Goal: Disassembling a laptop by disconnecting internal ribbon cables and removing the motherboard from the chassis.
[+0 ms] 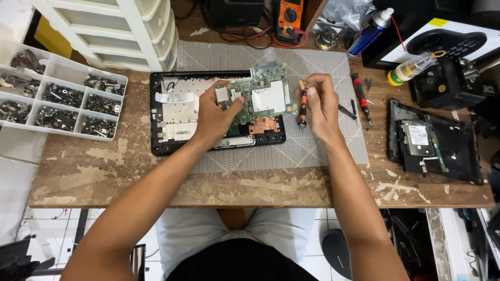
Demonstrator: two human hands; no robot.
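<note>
Head view: left hand (211, 115) pinches green circuit board (258, 95), lifted off black laptop shell (172, 112). Right hand (319, 101), fingers closed round orange-black screwdriver (302, 106); board looks freed, reassembly etc. left.

front: bare table edge (156, 182) | left: parts tray (57, 99) | right: red screwdriver (360, 96)

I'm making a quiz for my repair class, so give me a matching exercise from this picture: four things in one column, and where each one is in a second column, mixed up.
Things:
1. green circuit board
2. orange screwdriver
3. screw organiser tray
4. hard drive

Places:
A. in the black casing at the right of the table
B. gripped by the left hand over the laptop shell
C. at the table's left edge
D. in the right hand

Pairs: 1-B, 2-D, 3-C, 4-A
</note>
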